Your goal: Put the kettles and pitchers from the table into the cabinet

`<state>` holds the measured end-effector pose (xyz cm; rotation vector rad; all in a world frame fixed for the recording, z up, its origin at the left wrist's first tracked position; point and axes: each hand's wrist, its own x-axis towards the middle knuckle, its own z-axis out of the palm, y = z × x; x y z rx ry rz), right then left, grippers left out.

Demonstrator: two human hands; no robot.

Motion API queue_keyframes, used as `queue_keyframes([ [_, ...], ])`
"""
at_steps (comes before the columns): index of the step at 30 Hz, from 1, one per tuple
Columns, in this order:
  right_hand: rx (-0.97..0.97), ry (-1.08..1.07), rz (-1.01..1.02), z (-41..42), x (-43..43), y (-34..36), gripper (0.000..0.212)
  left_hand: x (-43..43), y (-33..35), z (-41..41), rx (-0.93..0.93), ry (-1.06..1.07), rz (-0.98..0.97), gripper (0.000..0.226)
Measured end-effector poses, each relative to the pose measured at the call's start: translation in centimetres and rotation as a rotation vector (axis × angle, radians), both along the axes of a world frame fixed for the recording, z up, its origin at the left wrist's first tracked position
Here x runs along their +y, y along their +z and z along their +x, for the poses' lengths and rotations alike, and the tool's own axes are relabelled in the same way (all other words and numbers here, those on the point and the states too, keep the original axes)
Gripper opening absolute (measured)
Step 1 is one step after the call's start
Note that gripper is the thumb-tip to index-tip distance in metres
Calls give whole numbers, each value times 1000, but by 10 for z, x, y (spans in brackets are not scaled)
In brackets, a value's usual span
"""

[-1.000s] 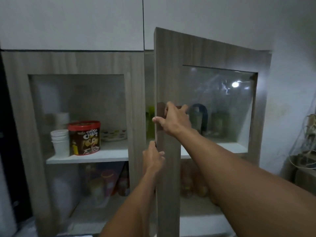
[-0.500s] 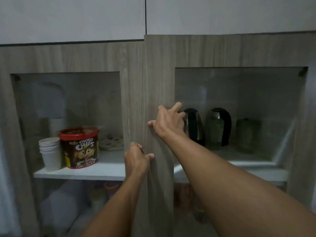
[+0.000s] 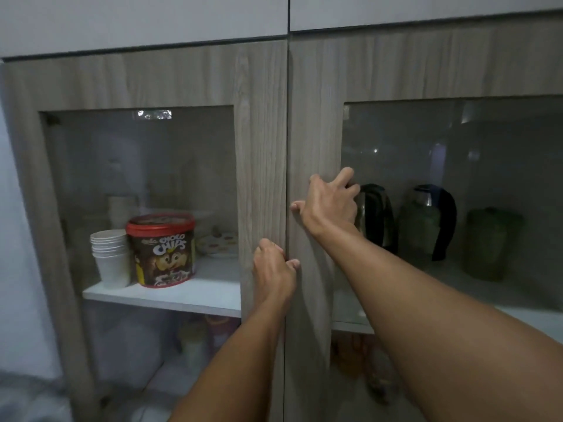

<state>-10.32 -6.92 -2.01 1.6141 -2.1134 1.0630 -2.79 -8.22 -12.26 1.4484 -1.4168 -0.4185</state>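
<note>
Behind the glass of the right cabinet door [image 3: 313,117] a steel kettle with a black handle [image 3: 377,217], a glass kettle with a black handle [image 3: 426,222] and a green pitcher [image 3: 490,243] stand in a row on the shelf. Both wood-framed doors lie flush and closed. My right hand [image 3: 330,202] rests on the right door's frame, fingers bent at the edge of the glass, thumb at the seam. My left hand [image 3: 274,269] sits lower, fingertips on the seam beside the left door [image 3: 262,132]. Neither hand holds anything.
Through the left door's glass I see a red-lidded Choco Chips tub [image 3: 161,248], a stack of white paper cups [image 3: 111,257] and a patterned plate [image 3: 217,243] on a white shelf [image 3: 182,295]. Dim containers stand on lower shelves. White upper cabinets run above.
The right door swung from open to fully closed under my right hand. My left hand stayed at the seam. The view moved closer and to the right.
</note>
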Motion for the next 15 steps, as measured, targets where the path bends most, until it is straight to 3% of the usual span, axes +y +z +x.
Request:
queue_keyframes([
  [7,63,117,70,-16,14,-13,57,15,10,4,-116,-110,110,59],
  [15,-46,273,166,-20,58,-19,64,68,5,16,-167,-180,165,63],
])
